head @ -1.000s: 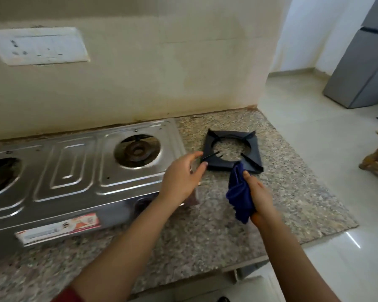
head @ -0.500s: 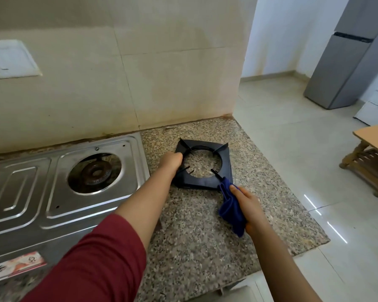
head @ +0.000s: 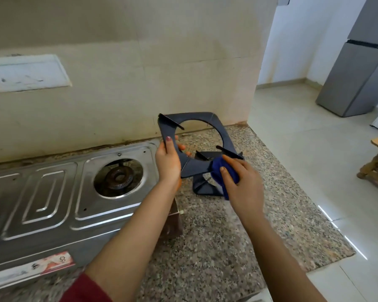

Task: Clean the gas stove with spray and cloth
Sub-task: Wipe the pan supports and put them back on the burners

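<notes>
Tilted pan support (head: 194, 166), prongs toward person

The steel gas stove (head: 52, 192) sits on the left of the speckled desk (head: 227, 236). Its right burner (head: 118, 176) is bare and brownish in a round well. A dark square pan support (head: 225, 136) with a round opening is off the stove and tilted up above the desk, and the left hand (head: 167, 162) pinches its left edge. The right hand (head: 242, 188) holds a bunched blue cloth (head: 218, 171) against its near right corner. A second pan support (head: 202, 188) lies on the desk just below.
</notes>
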